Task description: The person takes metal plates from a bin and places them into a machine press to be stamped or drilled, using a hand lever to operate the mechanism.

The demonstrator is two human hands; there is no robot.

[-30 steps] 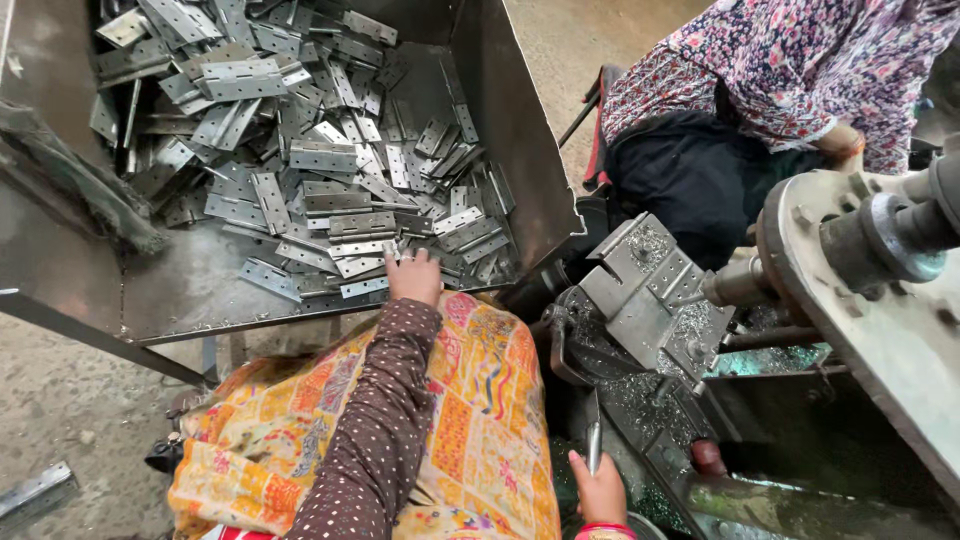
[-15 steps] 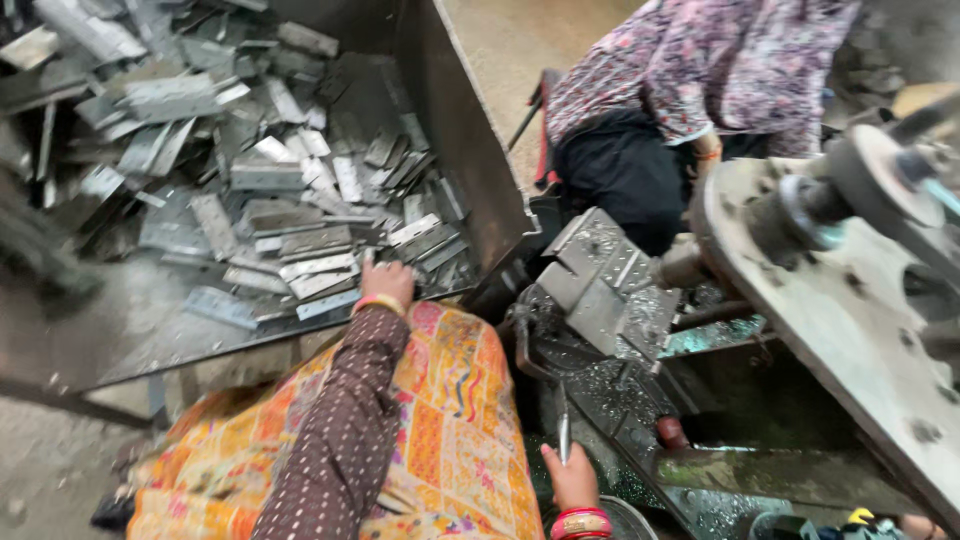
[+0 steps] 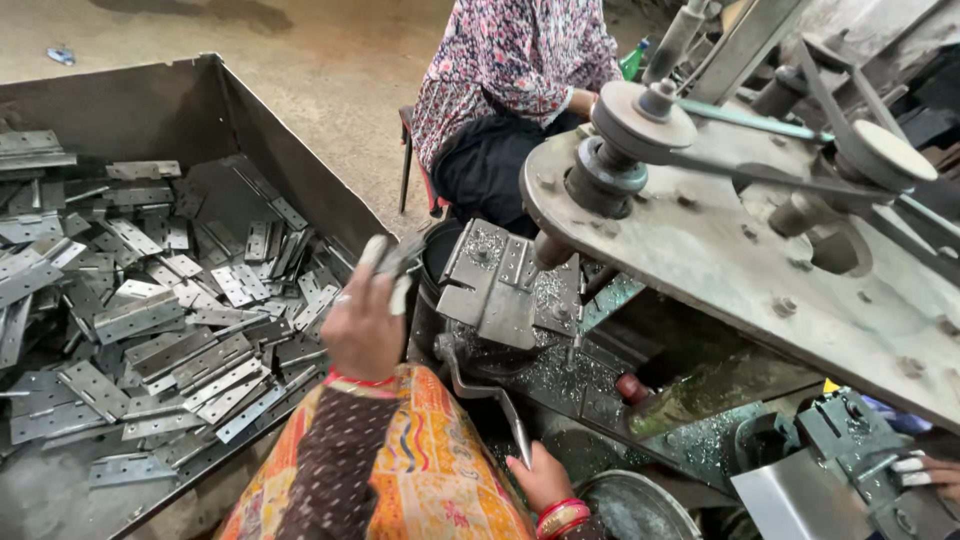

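A: What is the left hand doing?

B: It is raised at the centre left of the frame, just right of the bin, with its fingers closed around a flat metal hinge plate. The plate pokes out above the fingertips and is blurred, so its finer shape is hard to read. A red bangle sits on the wrist, above a dark dotted sleeve.

A: And the right hand?

B: Low in the frame, centre bottom. It is curled around the lower end of a bent metal lever that runs up toward the machine. Red bangles show on that wrist too.

A: Where do the other plates lie?

B: In a big sheet-metal bin filling the left side of the frame, heaped with grey hinge plates lying every which way.

A: What is in front of the hands?

B: A steel fixture block at centre, dusted with metal shavings, under a heavy round machine plate carrying pulleys and a belt across the upper right.

A: Anyone else?

B: A person in a floral top sits at upper centre. Another person's fingertips touch a grey part at the lower right edge.
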